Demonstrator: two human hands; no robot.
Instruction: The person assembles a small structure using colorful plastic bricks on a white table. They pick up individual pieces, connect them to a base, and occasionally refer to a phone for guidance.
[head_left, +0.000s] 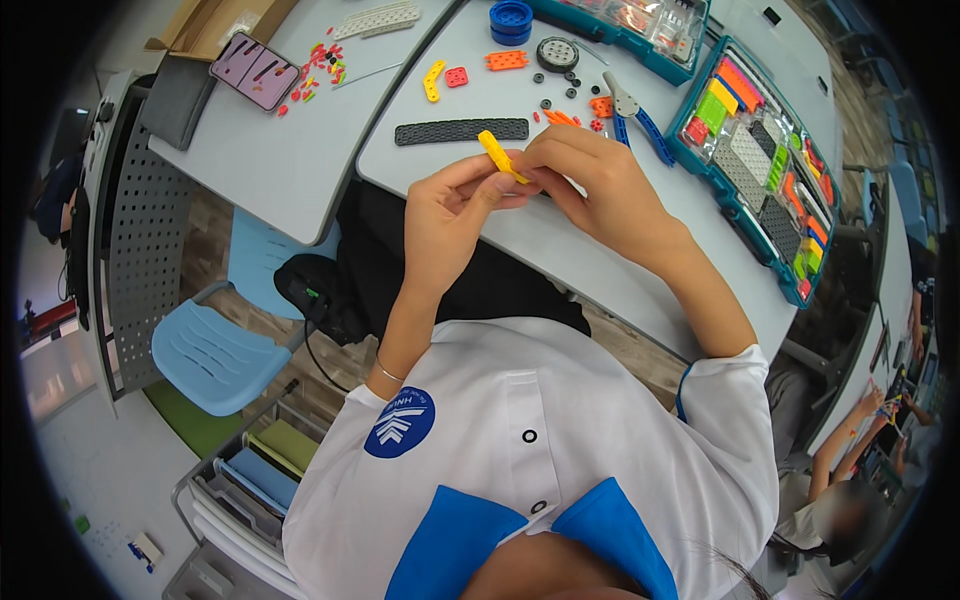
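Above the table's near edge, both of my hands meet on a yellow plastic building piece (495, 150). My left hand (452, 205) grips it between thumb and fingers, with its upper end sticking out. The fingertips of my right hand (590, 175) pinch at its lower end and hide what they hold there. Just beyond my hands lies a long dark grey perforated beam (460, 131). Farther off are a yellow angled piece (433, 81), a small red plate (456, 77), an orange plate (506, 61) and a black wheel (557, 54).
Blue-handled pliers (635, 118) lie right of my hands, near a teal parts case (735, 195) of colourful pieces. Another teal case (645, 40) and blue rims (510, 22) stand at the back. Leftward are a phone (255, 71), loose red pins (318, 68) and a blue chair (222, 350).
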